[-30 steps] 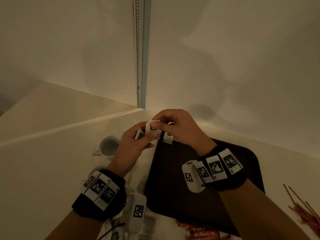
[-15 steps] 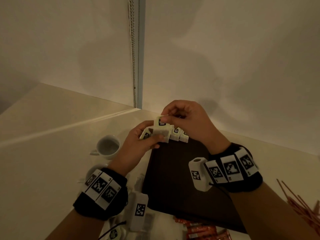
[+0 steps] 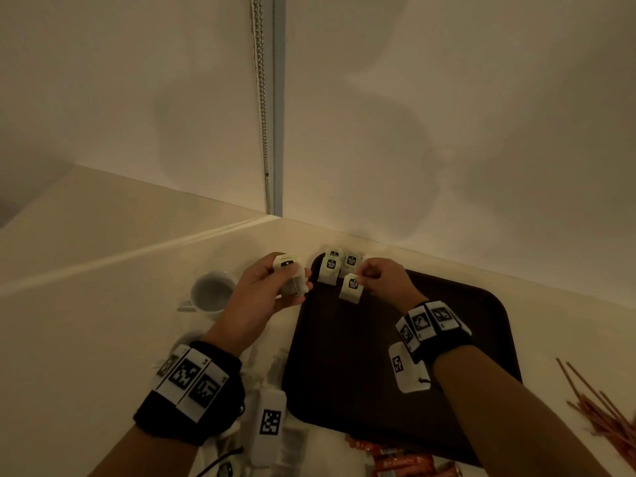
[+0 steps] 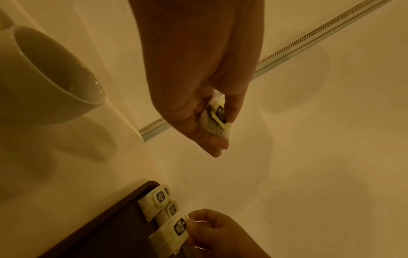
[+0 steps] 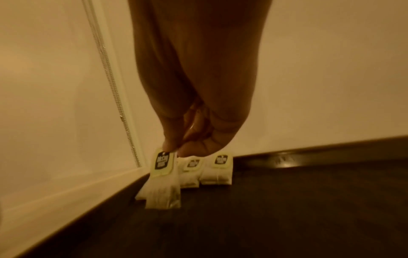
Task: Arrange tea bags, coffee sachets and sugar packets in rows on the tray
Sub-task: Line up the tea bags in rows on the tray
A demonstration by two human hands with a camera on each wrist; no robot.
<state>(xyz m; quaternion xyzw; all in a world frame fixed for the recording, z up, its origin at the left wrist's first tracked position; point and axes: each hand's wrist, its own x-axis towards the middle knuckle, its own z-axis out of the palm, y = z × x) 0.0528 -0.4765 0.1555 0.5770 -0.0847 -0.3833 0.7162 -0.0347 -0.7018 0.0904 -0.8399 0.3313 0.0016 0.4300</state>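
The right hand (image 3: 382, 280) pinched the paper tag of one tea bag (image 5: 162, 185), its bag dangling onto the dark tray (image 3: 361, 356) beside three laid tea bags (image 3: 339, 266) in the far left corner. The left hand (image 3: 265, 294) clasped a small bunch of tea bags (image 4: 217, 118), its grip closed, over the counter (image 3: 86, 339) near a white cup (image 3: 213, 294). Only the head view showed red sachets (image 3: 402, 463).

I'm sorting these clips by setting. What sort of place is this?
Probably a hotel room or office tea station: a dark tray with tea bags, a white cup and stirrer sticks on a pale counter.
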